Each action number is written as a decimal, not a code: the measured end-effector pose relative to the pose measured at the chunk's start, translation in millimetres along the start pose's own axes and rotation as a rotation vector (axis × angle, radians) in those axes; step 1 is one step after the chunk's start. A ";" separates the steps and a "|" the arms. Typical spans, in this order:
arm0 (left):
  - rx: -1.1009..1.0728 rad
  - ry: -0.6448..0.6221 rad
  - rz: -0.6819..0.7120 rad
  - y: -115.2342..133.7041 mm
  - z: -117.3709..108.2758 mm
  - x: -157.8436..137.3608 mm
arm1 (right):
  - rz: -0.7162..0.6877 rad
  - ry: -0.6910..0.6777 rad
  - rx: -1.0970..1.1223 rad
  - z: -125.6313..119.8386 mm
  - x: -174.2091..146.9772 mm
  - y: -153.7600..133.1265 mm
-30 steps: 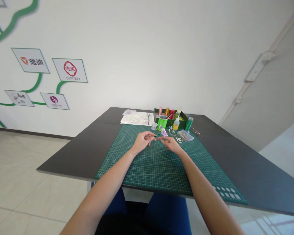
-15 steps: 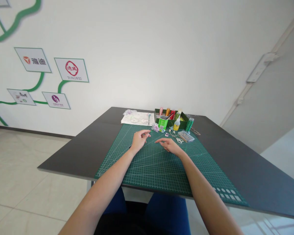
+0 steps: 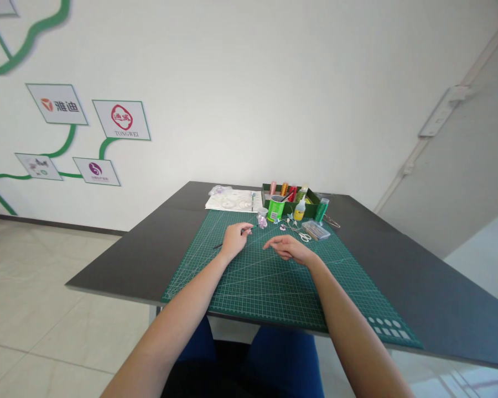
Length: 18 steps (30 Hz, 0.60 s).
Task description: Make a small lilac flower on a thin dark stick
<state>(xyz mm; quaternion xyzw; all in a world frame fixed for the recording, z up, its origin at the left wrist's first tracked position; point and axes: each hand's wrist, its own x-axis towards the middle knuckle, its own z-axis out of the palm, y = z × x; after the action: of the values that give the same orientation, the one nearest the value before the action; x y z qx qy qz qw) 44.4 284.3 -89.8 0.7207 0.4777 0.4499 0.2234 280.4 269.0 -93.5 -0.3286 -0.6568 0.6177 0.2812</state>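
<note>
The cutting mat [image 3: 269, 293] looks like matt plastic, the small case [image 3: 318, 231] clear glossy plastic, the tabletop [image 3: 149, 254] smooth.

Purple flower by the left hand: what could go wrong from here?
The purple flower, held out on a thin stem by the left hand, might brush the small tub it overlaps in this view and crumple. The right hand is near the white-handled scissors and could nudge them.
</note>
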 end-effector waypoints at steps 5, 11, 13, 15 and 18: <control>0.075 -0.093 0.046 -4.6 2.8 -1.0 | -0.043 -0.038 0.105 1.3 -3.3 -3.9; 0.106 -0.221 0.092 -4.5 5.4 -2.4 | -0.109 0.003 0.212 0.2 -7.8 -9.1; 0.114 -0.265 0.096 -2.8 5.8 -3.3 | -0.122 0.020 0.232 -1.2 -9.2 -10.6; 0.109 -0.311 0.104 -1.0 6.1 -4.3 | -0.126 0.029 0.237 -2.7 -10.2 -11.5; 0.082 -0.380 0.110 1.9 6.2 -5.8 | -0.122 0.050 0.229 -5.0 -10.8 -11.2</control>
<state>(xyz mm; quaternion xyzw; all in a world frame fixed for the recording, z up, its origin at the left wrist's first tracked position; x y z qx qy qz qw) 49.8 279.0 -94.0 0.8262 0.4047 0.2978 0.2550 290.1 263.4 -81.5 -0.2692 -0.5935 0.6619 0.3703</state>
